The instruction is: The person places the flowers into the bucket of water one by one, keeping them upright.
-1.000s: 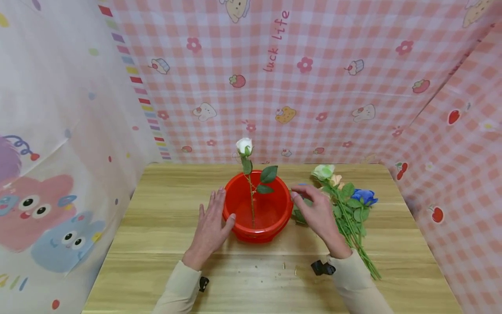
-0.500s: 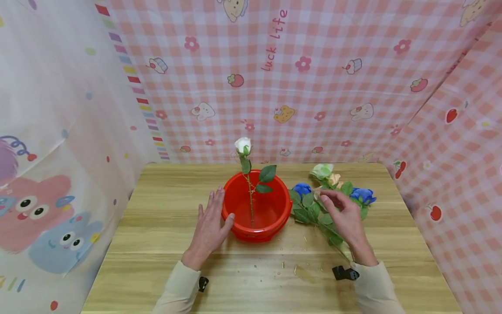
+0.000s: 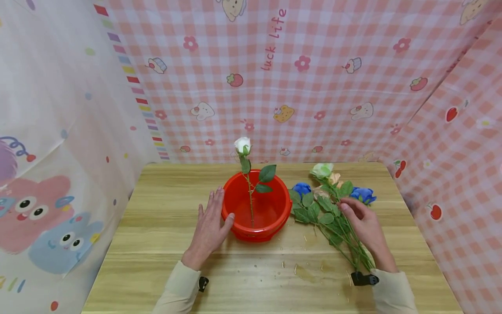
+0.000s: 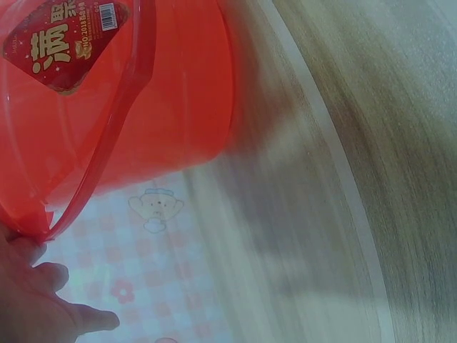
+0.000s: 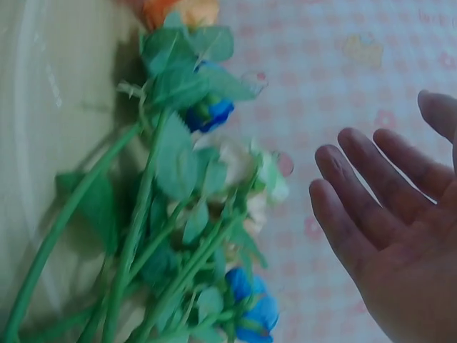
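A white rose (image 3: 243, 146) on a leafy stem stands slightly tilted inside the red bucket (image 3: 256, 235). My left hand (image 3: 208, 226) rests against the bucket's left side, fingers straight and thumb at the rim. In the left wrist view, its fingers are near where the bucket's handle (image 4: 107, 143) joins. My right hand (image 3: 366, 224) is over the bunch of flowers, fingertips near the leaves and stems (image 3: 345, 231). In the right wrist view, its fingers are spread and appear apart from the stems. Among the flowers are a blue rose (image 3: 302, 189), another blue rose (image 3: 362, 194) and a pale green rose (image 3: 321, 170).
Peach-coloured blooms (image 3: 320, 192) lie among the flowers. Small wet spots (image 3: 303, 272) show on the wooden table (image 3: 164, 244) in front of the bucket. A pink checked cloth (image 3: 219, 69) hangs behind the table, with more printed cloth at both sides.
My right hand has moved right, from beside the bucket's rim to over the flower bunch, uncovering the blue rose near the bucket. The left hand and the white rose have stayed in place.
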`<action>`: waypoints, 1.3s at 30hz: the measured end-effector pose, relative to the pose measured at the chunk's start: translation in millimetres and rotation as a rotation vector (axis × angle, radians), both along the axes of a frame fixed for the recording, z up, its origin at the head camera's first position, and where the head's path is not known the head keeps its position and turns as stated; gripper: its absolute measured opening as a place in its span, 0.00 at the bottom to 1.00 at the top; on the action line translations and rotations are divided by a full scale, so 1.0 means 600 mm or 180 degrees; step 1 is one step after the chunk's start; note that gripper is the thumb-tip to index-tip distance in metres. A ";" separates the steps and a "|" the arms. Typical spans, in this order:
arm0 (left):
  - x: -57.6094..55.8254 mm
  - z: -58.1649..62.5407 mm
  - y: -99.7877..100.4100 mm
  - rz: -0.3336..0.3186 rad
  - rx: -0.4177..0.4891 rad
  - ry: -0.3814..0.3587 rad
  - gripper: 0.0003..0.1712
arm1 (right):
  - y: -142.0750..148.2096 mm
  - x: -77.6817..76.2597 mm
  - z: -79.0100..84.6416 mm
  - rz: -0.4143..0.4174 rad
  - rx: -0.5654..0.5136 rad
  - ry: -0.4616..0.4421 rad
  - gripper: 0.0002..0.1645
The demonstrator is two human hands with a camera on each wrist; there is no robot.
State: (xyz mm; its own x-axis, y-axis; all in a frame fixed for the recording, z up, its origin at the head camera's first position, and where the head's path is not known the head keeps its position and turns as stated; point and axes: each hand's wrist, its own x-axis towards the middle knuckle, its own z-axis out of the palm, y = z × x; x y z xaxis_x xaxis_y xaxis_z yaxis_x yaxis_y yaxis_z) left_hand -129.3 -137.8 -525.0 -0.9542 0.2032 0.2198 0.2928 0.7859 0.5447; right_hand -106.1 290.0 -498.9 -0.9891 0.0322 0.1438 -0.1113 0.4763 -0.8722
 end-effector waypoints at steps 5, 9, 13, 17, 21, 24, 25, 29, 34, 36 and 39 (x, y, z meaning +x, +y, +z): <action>0.001 0.000 0.000 -0.0001 0.0015 -0.0006 0.44 | 0.020 0.005 -0.012 0.0178 0.0116 -0.0113 0.25; 0.002 0.002 0.001 -0.0010 0.0024 -0.0042 0.44 | 0.033 0.006 -0.026 0.0331 0.0208 -0.0252 0.25; 0.002 0.004 0.001 -0.0016 0.0030 -0.0073 0.44 | 0.043 0.005 -0.036 0.0519 0.0231 -0.0405 0.26; 0.002 0.004 0.001 -0.0017 0.0026 -0.0083 0.44 | 0.054 0.002 -0.043 0.0716 0.0176 -0.0553 0.27; 0.002 0.005 0.001 -0.0009 0.0011 -0.0078 0.44 | 0.064 -0.002 -0.048 0.0883 0.0091 -0.0714 0.28; 0.002 0.005 0.001 -0.0001 -0.0005 -0.0074 0.44 | 0.070 -0.007 -0.051 0.0989 0.0077 -0.0855 0.30; 0.002 0.005 0.001 0.0003 -0.0016 -0.0068 0.44 | 0.071 -0.008 -0.052 0.1008 0.0065 -0.0914 0.30; 0.001 0.005 0.001 0.0006 -0.0035 -0.0055 0.44 | 0.076 -0.013 -0.056 0.1073 0.0110 -0.1119 0.30; 0.001 0.005 0.001 -0.0002 -0.0021 -0.0050 0.44 | 0.074 -0.018 -0.061 0.1161 0.0250 -0.1348 0.30; 0.001 0.005 0.001 -0.0001 -0.0025 -0.0033 0.44 | 0.071 -0.020 -0.063 0.1184 0.0326 -0.1393 0.30; 0.001 0.004 0.001 -0.0005 -0.0039 -0.0016 0.44 | 0.067 -0.023 -0.067 0.1218 0.0436 -0.1411 0.28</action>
State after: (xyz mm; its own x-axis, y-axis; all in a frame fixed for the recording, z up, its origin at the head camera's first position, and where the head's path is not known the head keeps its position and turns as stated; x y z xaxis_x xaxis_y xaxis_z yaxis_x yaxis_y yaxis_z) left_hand -128.6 -137.3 -522.4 -0.9549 0.2073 0.2124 0.2913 0.7919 0.5366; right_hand -119.9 330.2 -538.9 -0.8934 -0.3276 -0.3075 0.0634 0.5856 -0.8081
